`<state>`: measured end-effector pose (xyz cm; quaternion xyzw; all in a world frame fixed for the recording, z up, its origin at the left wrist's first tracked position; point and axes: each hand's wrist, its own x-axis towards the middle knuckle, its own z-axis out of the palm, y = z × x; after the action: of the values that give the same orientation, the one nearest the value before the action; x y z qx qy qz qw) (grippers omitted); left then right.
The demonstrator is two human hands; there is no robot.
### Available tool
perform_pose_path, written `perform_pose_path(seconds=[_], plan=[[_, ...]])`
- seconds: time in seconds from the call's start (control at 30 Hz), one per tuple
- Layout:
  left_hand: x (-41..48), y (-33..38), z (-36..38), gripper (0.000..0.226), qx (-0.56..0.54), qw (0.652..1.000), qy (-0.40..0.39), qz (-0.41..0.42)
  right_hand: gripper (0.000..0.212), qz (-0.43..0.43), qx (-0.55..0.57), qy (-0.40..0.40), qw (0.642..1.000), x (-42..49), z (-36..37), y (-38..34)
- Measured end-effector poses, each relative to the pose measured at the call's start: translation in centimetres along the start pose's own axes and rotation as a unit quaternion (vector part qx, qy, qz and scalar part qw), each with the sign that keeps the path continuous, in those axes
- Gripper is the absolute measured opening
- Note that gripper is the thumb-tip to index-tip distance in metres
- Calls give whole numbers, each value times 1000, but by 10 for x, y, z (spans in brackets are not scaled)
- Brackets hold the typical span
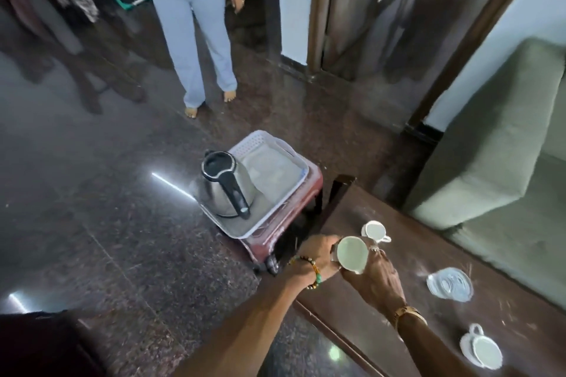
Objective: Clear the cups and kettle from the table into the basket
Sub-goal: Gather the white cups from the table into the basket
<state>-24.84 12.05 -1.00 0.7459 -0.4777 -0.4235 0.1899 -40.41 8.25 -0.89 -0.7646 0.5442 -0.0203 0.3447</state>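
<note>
A steel kettle [225, 190] with a black handle stands in the near end of the white basket [269, 147], which sits on a red stool [312, 184]. Over the left edge of the brown table [398, 300] both hands grip one white cup [352, 254] with its mouth facing me: my left hand [318, 257] on its left side, my right hand [376, 281] on its right. A second white cup [375, 231] stands on the table just behind. A third white cup [484, 349] lies on a white saucer near the table's front right.
A clear glass saucer [450, 285] lies on the table's right part. A person in light jeans [196, 40] stands on the dark polished floor beyond the stool. A green sofa [496, 147] fills the right side. A door frame [318, 9] rises behind.
</note>
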Motion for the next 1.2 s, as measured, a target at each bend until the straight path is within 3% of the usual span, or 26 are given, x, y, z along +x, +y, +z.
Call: perform_pose_path(seconds=[0.47, 0.93, 1.2], plan=[[-16, -37, -178, 55, 8, 999, 42, 17, 66, -64, 16, 3, 998, 38, -12, -185], [48, -48, -259, 61, -33, 995, 89, -32, 84, -111, -33, -32, 993, 152, -3, -239], [98, -76, -311, 60, -22, 997, 64, -45, 76, -124, -57, -31, 990, 213, 20, -276]])
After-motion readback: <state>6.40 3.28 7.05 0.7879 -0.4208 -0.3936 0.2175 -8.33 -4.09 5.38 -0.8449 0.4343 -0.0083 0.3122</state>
